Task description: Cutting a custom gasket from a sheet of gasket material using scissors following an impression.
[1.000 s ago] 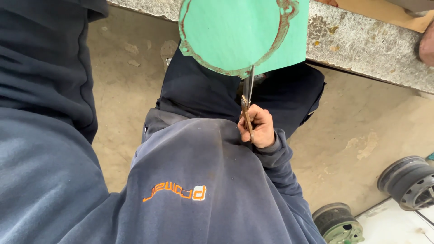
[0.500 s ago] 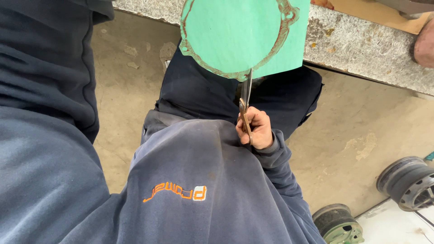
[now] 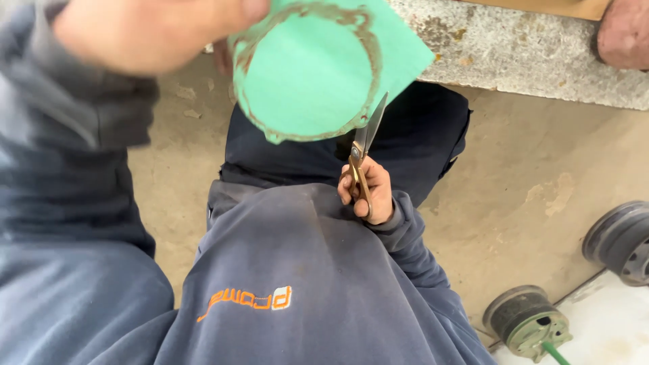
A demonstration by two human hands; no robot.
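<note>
My left hand is raised close to the camera, blurred, and holds a green sheet by its top edge. The sheet bears a brown ring mark and is partly cut round along it. My right hand is shut on a pair of scissors with brownish handles. The blades point up and meet the sheet's lower right edge. Both arms wear dark blue sleeves, and my dark trousers show below the sheet.
A grey stone ledge runs across the top right, with another person's hand resting on it. Two round metal parts, one dark and one greenish, lie on the concrete floor at lower right beside a white slab.
My left hand has come into view at the top left and turned the green sheet to the left. The scissors stay at the sheet's lower edge.
</note>
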